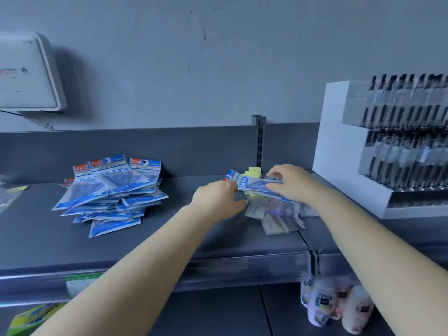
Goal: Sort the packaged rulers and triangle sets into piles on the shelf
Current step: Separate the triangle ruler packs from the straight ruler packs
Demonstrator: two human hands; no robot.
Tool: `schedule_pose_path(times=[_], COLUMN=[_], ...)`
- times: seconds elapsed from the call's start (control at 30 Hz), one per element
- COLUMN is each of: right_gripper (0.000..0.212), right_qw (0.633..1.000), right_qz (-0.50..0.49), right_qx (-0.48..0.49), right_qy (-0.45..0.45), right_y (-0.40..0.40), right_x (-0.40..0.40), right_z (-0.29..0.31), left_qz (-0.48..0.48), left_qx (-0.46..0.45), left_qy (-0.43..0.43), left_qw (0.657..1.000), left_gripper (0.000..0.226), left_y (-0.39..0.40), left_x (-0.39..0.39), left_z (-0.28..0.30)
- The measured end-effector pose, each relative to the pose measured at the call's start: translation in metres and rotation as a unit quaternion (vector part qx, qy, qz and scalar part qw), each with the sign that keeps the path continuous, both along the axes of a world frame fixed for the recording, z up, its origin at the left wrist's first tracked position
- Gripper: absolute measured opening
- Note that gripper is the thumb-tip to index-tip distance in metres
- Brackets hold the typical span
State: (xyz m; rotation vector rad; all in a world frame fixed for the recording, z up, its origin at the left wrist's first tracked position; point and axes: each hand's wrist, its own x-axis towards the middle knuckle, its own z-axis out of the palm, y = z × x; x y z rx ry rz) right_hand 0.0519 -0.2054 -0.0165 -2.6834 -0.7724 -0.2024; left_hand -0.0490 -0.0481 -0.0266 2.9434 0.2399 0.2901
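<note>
The blue packet (254, 184) lies long axis left-right between both hands: right hand (288, 181) pinches its far end, left hand (218, 197) grasps its near corner.

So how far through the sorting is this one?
Well under way, it seems. Done: a large blue-pack pile sits on the shelf at left. In hand: both the left hand and the right hand hold one blue pack above the mixed heap. Left: that heap of clear and yellow-tagged packs by the white display still needs separating.
</note>
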Motion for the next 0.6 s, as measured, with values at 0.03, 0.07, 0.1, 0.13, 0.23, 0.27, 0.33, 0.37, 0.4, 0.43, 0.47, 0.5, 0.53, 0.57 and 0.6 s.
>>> schedule_pose_path(times=[0.03,0.07,0.1,0.13,0.23,0.27,0.33,0.37,0.4,0.43,0.47,0.5,0.53,0.57,0.6], right_gripper=[0.043,0.048,0.053,0.058,0.066,0.068,0.071,0.071,0.070,0.069,0.068,0.068,0.068,0.067,0.065], right_qw=[1.000,0.999,0.997,0.995,0.993,0.994,0.993,0.991,0.990,0.989,0.989,0.989,0.989,0.988,0.987], right_qz=[0.003,0.007,0.011,0.013,0.009,0.004,-0.006,-0.009,-0.010,-0.011,-0.013,-0.018,-0.024,-0.030,-0.032], right_qx=[-0.014,-0.029,-0.046,-0.060,-0.046,-0.029,-0.007,-0.001,0.001,0.000,0.000,0.004,0.011,0.017,0.022], right_qy=[0.021,0.042,0.060,0.075,0.106,0.110,0.121,0.132,0.141,0.145,0.144,0.144,0.145,0.148,0.155], right_y=[-0.006,-0.010,-0.013,-0.015,-0.018,-0.019,-0.018,-0.018,-0.018,-0.018,-0.019,-0.020,-0.021,-0.021,-0.021], right_x=[0.007,0.012,0.017,0.020,0.031,0.034,0.038,0.039,0.039,0.039,0.039,0.040,0.041,0.042,0.044], right_z=[0.002,0.003,0.003,0.003,-0.003,-0.005,-0.006,-0.006,-0.006,-0.006,-0.007,-0.007,-0.007,-0.007,-0.007], left_qz=[0.002,0.003,0.001,0.001,0.003,0.004,0.001,0.003,0.008,0.015,0.023,0.031,0.042,0.055,0.068], left_qx=[-0.041,-0.082,-0.112,-0.127,-0.137,-0.148,-0.175,-0.185,-0.192,-0.199,-0.206,-0.211,-0.216,-0.222,-0.229], left_qy=[0.012,0.020,0.025,0.030,0.034,0.031,0.037,0.044,0.047,0.046,0.043,0.038,0.030,0.023,0.015], left_qw=[0.999,0.996,0.993,0.991,0.990,0.989,0.984,0.982,0.980,0.979,0.977,0.976,0.975,0.973,0.971], left_gripper=[0.036,0.033,0.031,0.032,0.039,0.040,0.044,0.043,0.037,0.030,0.026,0.023,0.022,0.023,0.022], left_y=[-0.006,-0.011,-0.016,-0.021,-0.027,-0.026,-0.024,-0.023,-0.022,-0.020,-0.018,-0.016,-0.013,-0.010,-0.008], left_x=[0.006,0.012,0.017,0.021,0.028,0.029,0.030,0.029,0.030,0.029,0.028,0.028,0.027,0.026,0.025], left_z=[0.000,-0.001,-0.002,-0.004,-0.010,-0.010,-0.008,-0.007,-0.006,-0.005,-0.004,-0.003,-0.003,-0.003,-0.003])
